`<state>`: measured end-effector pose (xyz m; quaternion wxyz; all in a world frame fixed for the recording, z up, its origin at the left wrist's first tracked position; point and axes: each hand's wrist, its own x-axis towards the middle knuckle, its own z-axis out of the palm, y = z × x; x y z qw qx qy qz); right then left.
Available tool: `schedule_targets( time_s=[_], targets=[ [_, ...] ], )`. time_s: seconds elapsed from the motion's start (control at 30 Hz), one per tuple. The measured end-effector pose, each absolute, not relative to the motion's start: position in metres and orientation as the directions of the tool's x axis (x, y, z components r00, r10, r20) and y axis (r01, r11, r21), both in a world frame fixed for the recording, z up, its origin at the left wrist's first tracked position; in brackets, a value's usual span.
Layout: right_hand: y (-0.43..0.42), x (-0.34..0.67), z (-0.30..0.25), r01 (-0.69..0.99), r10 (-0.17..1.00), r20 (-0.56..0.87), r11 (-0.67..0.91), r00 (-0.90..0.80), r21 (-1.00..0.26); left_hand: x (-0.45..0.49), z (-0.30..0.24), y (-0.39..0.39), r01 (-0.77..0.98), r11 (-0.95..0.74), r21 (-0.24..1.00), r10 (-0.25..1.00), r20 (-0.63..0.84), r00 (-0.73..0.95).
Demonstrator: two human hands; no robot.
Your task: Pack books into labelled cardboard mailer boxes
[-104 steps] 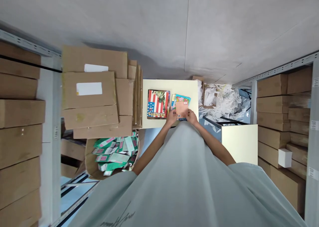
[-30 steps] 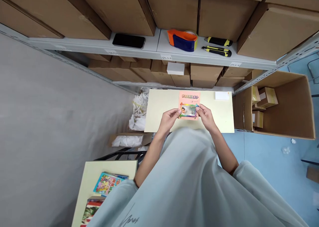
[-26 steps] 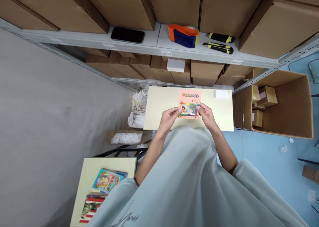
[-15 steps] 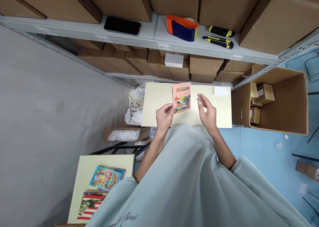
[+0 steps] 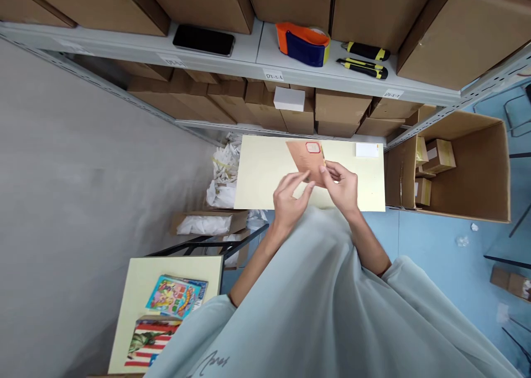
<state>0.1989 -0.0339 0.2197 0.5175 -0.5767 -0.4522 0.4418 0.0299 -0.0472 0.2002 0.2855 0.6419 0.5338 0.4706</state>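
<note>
A thin salmon-pink booklet is held up over the pale table, tilted, with a red-framed white box near the top of the side facing me. My right hand pinches its right edge between thumb and fingers. At the lower left of the booklet is my left hand, open, with thumb and fingers apart. Its fingertips overlap the lower part of the booklet; whether they touch it I cannot tell.
The pale table carries a white slip at its far right. A shelf beyond holds a phone, a tape dispenser and box cutters. An open carton stands right; picture books lie on a lower-left table.
The booklet has been turned over from its picture cover to a plainer side. My left hand has let go and shifted right, while my right hand now grips the booklet.
</note>
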Motion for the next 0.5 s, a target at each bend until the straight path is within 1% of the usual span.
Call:
schedule_targets(
  time_s=[0.07,0.1,0.17,0.23,0.3,0.37,0.43,0.5],
  targets=[
    [-0.032,0.207,0.22,-0.042,0.984,-0.079,-0.073,0.157,-0.996,0.018,0.196,-0.04,0.361,-0.144,0.921,0.97,0.203,-0.13],
    [-0.032,0.21,0.22,-0.078,0.987,-0.093,-0.083,0.134,-0.993,0.011,0.194,-0.036,0.295,-0.079,0.952,0.978,0.132,-0.164],
    [-0.033,0.214,0.219,-0.118,0.99,-0.107,-0.096,0.094,-0.988,0.001,0.192,-0.029,0.132,0.058,0.99,0.991,-0.041,-0.128],
    [-0.033,0.215,0.215,-0.132,0.991,-0.114,-0.104,0.068,-0.986,-0.005,0.193,-0.026,0.004,0.174,0.985,0.984,-0.173,-0.043],
    [-0.034,0.215,0.209,-0.118,0.992,-0.112,-0.104,0.06,-0.987,-0.006,0.196,-0.025,-0.07,0.223,0.972,0.973,-0.226,-0.038],
    [-0.033,0.217,0.202,-0.08,0.993,-0.107,-0.102,0.054,-0.992,-0.004,0.2,-0.026,-0.114,0.221,0.969,0.968,-0.233,-0.098],
    [-0.033,0.219,0.195,-0.057,0.992,-0.117,-0.115,0.038,-0.992,-0.002,0.203,-0.027,-0.134,0.214,0.968,0.963,-0.232,-0.137],
    [-0.034,0.222,0.191,-0.071,0.988,-0.152,-0.15,0.019,-0.986,-0.001,0.205,-0.027,-0.135,0.215,0.967,0.961,-0.234,-0.146]
  ],
)
